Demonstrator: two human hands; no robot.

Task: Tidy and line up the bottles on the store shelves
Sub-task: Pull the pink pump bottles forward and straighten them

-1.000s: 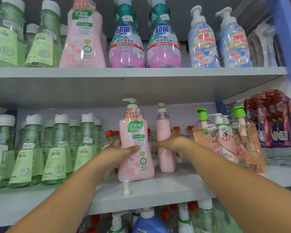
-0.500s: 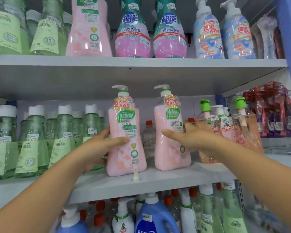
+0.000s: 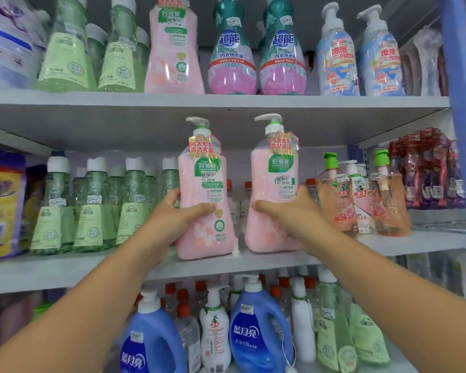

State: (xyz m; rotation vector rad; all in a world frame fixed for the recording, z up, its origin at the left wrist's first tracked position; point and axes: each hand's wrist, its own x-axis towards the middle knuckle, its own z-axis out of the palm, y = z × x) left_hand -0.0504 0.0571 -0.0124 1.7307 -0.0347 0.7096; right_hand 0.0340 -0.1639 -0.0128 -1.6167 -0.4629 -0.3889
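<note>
Two pink pump bottles stand side by side at the front of the middle shelf (image 3: 280,261), labels facing me. My left hand (image 3: 172,216) grips the left pink bottle (image 3: 205,232), thumb across its front and fingers round its left side. My right hand (image 3: 288,214) holds the right pink bottle (image 3: 275,168) the same way, thumb on the front and fingers round its right side. A gap with small clear bottles behind separates the two.
Green bottles (image 3: 92,211) crowd the middle shelf to the left, orange pump bottles (image 3: 388,200) to the right. The upper shelf (image 3: 226,100) hangs close above the pumps. Blue detergent jugs (image 3: 256,329) fill the shelf below. A blue upright (image 3: 460,103) bounds the right.
The right pink bottle, first turned sideways and further back, now faces front level with the left one. My right hand has closed round it. The view has tilted downward.
</note>
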